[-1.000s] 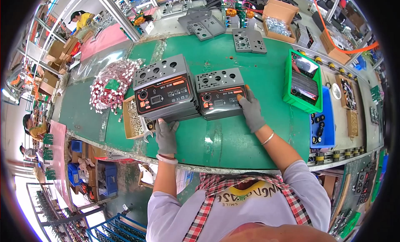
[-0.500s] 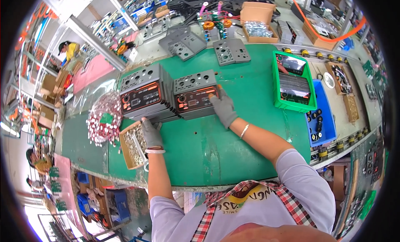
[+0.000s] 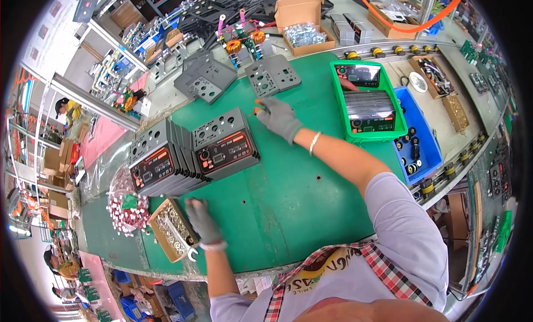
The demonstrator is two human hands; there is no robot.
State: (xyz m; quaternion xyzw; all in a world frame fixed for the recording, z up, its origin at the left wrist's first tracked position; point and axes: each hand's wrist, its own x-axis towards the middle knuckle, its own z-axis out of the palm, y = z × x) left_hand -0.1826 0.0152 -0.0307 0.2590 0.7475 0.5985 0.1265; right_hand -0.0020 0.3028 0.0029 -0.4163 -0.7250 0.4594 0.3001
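Two stacks of dark grey metal panels with black and orange control faces stand side by side, the left stack and the right stack. My right hand, in a grey glove with bare fingertips, hovers beyond the right stack, empty, its fingers apart. Closest to it are flat grey panels lying at the table's far side. My left hand, gloved the same way, is in front of the stacks, open with nothing in it. Beside it sits a small cardboard box of metal hardware with a wrench across it.
On the right, a green bin holds more control faces, with a blue bin of black round parts beside it. A bag of red and white parts lies left. Farther back are circuit assemblies with copper coils and an open carton.
My right hand has left the right stack and moved toward the far grey panels. My left hand has come off the left stack, beside the cardboard box. The view has turned.
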